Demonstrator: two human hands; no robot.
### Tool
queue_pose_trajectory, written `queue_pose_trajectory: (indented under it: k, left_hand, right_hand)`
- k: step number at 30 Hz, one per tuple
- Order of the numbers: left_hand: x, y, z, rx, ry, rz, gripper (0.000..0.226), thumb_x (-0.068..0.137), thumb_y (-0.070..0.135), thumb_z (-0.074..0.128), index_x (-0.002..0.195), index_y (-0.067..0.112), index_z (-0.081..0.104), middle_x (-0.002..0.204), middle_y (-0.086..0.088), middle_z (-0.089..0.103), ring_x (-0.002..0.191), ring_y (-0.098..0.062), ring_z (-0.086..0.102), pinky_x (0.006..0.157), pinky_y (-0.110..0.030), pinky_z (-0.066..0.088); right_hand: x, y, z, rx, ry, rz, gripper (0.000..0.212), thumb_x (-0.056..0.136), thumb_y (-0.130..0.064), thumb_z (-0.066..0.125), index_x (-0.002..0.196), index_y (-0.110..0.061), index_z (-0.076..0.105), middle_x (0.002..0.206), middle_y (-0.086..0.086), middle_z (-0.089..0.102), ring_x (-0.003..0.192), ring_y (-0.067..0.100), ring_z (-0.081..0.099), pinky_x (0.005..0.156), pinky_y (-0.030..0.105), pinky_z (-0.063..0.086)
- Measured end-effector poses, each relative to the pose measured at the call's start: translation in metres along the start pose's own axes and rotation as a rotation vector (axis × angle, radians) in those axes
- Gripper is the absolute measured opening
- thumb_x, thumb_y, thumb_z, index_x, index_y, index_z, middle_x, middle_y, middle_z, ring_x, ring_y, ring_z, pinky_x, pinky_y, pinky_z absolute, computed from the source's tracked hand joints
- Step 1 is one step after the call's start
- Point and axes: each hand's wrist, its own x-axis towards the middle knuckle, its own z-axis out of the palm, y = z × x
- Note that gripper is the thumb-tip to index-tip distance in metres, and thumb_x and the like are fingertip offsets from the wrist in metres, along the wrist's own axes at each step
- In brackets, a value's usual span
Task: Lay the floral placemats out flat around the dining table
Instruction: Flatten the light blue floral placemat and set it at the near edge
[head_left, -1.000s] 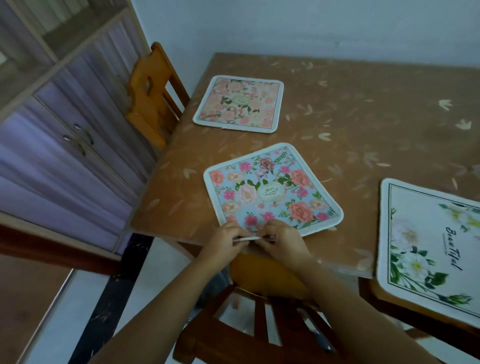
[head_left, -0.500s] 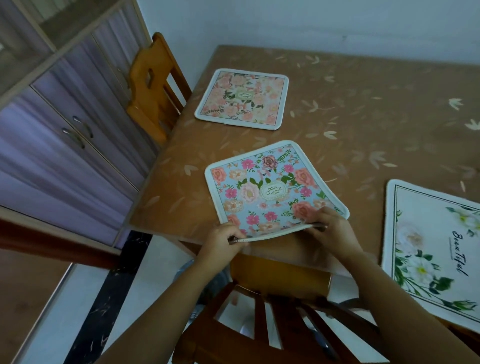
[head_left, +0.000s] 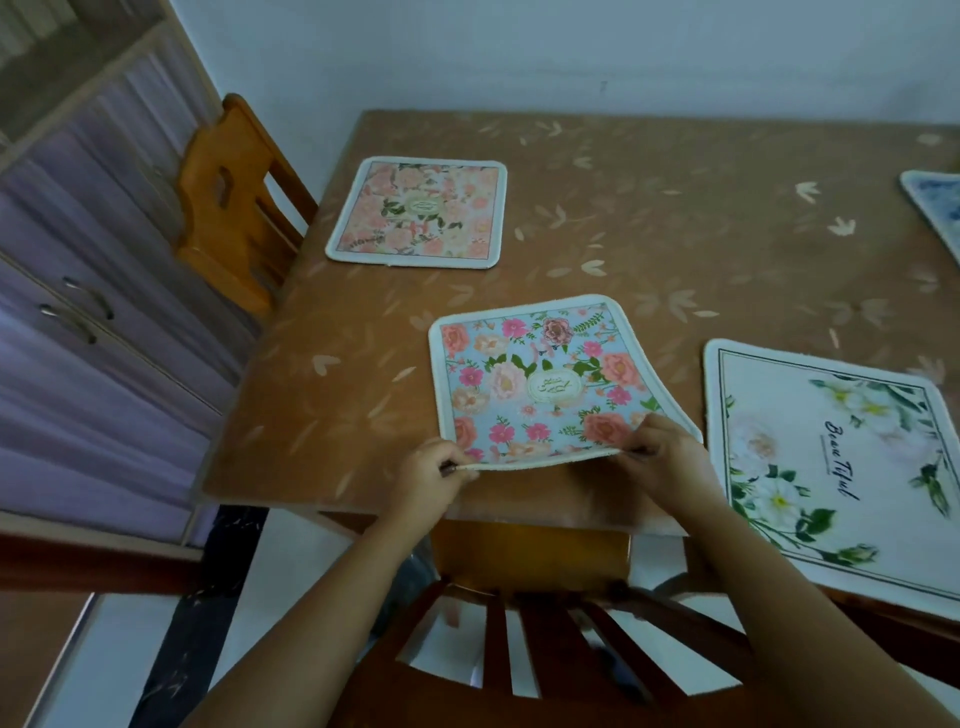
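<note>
At the table's (head_left: 675, 218) near edge, the blue floral placemat (head_left: 540, 379) is pinched along its near hem, slightly lifted, by left hand (head_left: 431, 475) and right hand (head_left: 660, 457), each grip clenched on it.

Glossy table cover (head_left: 649, 218), wooden chair (head_left: 228, 208)

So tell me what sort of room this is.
Most likely a home dining room: a brown leaf-patterned dining table with floral placemats, orange wooden chairs drawn up to it, and a purple-fronted cabinet along the wall.
</note>
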Motion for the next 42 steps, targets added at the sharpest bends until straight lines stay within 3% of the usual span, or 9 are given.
queue_pose_trajectory:
  k: [4,7,12,16,21,24,26,33,42]
  left_hand:
    - [0.011,0.019,0.007,0.085,-0.119,0.135,0.012,0.074,0.007,0.071,0.085,0.011,0.067,0.082,0.01,0.051,0.079,-0.008,0.051,0.066,-0.006,0.037]
    - [0.009,0.035,0.019,0.143,-0.193,0.285,0.016,0.077,0.013,0.07,0.093,0.013,0.066,0.09,0.007,0.053,0.084,-0.006,0.051,0.074,-0.011,0.036]
    - [0.004,0.053,0.035,0.165,-0.142,0.365,0.012,0.081,0.01,0.064,0.093,0.01,0.066,0.088,0.001,0.054,0.081,-0.011,0.052,0.072,-0.017,0.038]
    - [0.003,0.05,0.034,0.166,-0.121,0.344,0.007,0.081,0.007,0.064,0.088,0.004,0.066,0.083,-0.004,0.055,0.078,-0.013,0.05,0.067,-0.014,0.034]
    - [0.004,0.04,0.025,0.114,-0.087,0.216,0.004,0.078,0.005,0.067,0.082,0.004,0.067,0.078,0.001,0.054,0.076,-0.015,0.053,0.064,-0.011,0.036]
    - [0.005,0.034,0.016,0.106,-0.07,0.194,0.004,0.077,0.003,0.067,0.081,0.003,0.067,0.079,-0.003,0.057,0.077,-0.017,0.054,0.074,-0.019,0.04]
    - [0.006,0.031,0.01,0.102,-0.054,0.175,0.004,0.078,0.002,0.066,0.082,0.003,0.067,0.08,-0.002,0.057,0.079,-0.018,0.054,0.08,-0.03,0.044]
    - [-0.004,0.022,0.001,0.158,-0.114,0.229,0.01,0.079,0.012,0.068,0.088,0.009,0.066,0.091,-0.001,0.059,0.09,-0.012,0.054,0.085,-0.017,0.036]
    - [-0.025,0.034,0.004,0.057,-0.137,0.359,0.01,0.079,0.005,0.066,0.089,0.006,0.067,0.086,0.001,0.058,0.087,-0.013,0.055,0.081,-0.029,0.047]
  right_hand:
    - [-0.008,0.001,-0.013,0.002,0.032,0.037,0.014,0.069,-0.012,0.076,0.073,-0.002,0.069,0.076,0.012,0.063,0.071,0.028,0.059,0.056,0.032,0.046]
    - [-0.012,-0.015,-0.01,0.011,0.03,0.001,0.013,0.071,-0.017,0.075,0.078,-0.007,0.071,0.081,0.006,0.064,0.074,0.02,0.058,0.054,0.021,0.037]
    - [-0.02,-0.048,0.006,0.024,0.015,-0.086,0.011,0.069,-0.012,0.075,0.072,-0.004,0.068,0.075,0.011,0.061,0.069,0.026,0.059,0.054,0.024,0.035]
    - [-0.024,-0.049,0.005,0.03,-0.013,-0.083,0.012,0.075,-0.017,0.071,0.081,-0.007,0.068,0.085,0.006,0.06,0.077,0.021,0.058,0.058,0.023,0.036]
    - [-0.032,-0.034,-0.014,0.12,-0.095,-0.09,0.011,0.076,-0.009,0.07,0.084,-0.002,0.067,0.095,0.011,0.064,0.09,0.024,0.061,0.074,0.034,0.053]
    - [-0.038,-0.025,-0.022,0.215,-0.074,-0.063,0.009,0.073,-0.004,0.072,0.081,-0.003,0.068,0.089,-0.006,0.059,0.087,0.013,0.059,0.073,0.006,0.046]
    - [-0.039,-0.024,-0.023,0.252,-0.064,-0.029,0.009,0.072,-0.004,0.073,0.079,-0.005,0.068,0.086,-0.012,0.055,0.084,0.008,0.057,0.068,0.0,0.041]
    - [-0.036,-0.037,-0.01,0.303,-0.031,-0.049,0.007,0.071,-0.002,0.073,0.076,-0.003,0.067,0.086,0.002,0.063,0.074,0.008,0.057,0.064,0.003,0.043]
    - [-0.03,-0.079,0.023,0.313,-0.183,-0.195,0.012,0.073,-0.008,0.073,0.075,0.001,0.065,0.078,0.017,0.062,0.073,0.026,0.057,0.067,0.038,0.049]
